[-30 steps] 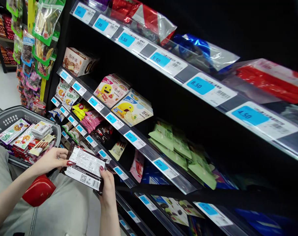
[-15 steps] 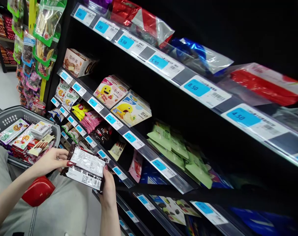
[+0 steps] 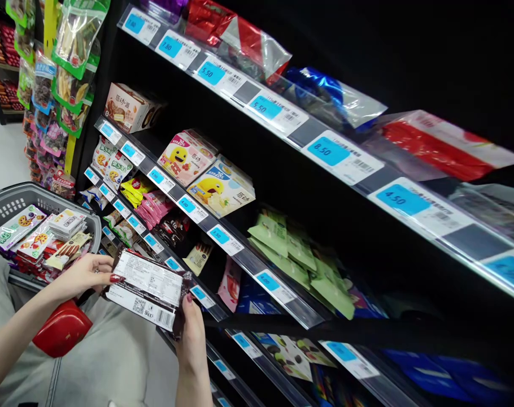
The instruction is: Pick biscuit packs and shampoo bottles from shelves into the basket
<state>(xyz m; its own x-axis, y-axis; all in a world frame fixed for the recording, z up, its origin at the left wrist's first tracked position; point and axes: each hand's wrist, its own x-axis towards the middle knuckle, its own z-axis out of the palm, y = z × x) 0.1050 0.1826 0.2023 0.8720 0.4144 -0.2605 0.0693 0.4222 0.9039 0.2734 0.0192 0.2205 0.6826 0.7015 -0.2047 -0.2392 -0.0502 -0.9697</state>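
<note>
Between both my hands is a dark brown snack packet (image 3: 149, 282), its white printed back with a barcode and QR code facing up. My left hand (image 3: 85, 274) pinches its left end, thumb on top. At the right end my right hand (image 3: 191, 322) grips the edge, with the thumb over the wrapper. The fingers under the packet are hidden. A grey shopping basket (image 3: 95, 226) stands just left of my left hand, holding several biscuit and wafer packs (image 3: 73, 249). Below my left wrist, a shiny red object (image 3: 62, 328) rests by my lap; its kind is unclear.
Sloping shelves with blue price tags (image 3: 263, 107) run along the right. They bear snack boxes (image 3: 223, 183), green pouches (image 3: 299, 257), and red and blue bags (image 3: 337, 93). Hanging snack bags (image 3: 74, 73) line a yellow strip at the upper left, behind the basket.
The packet has tilted so that its barcode and QR code show more clearly. My right hand has shifted slightly right and down with it. The whole view has moved a little.
</note>
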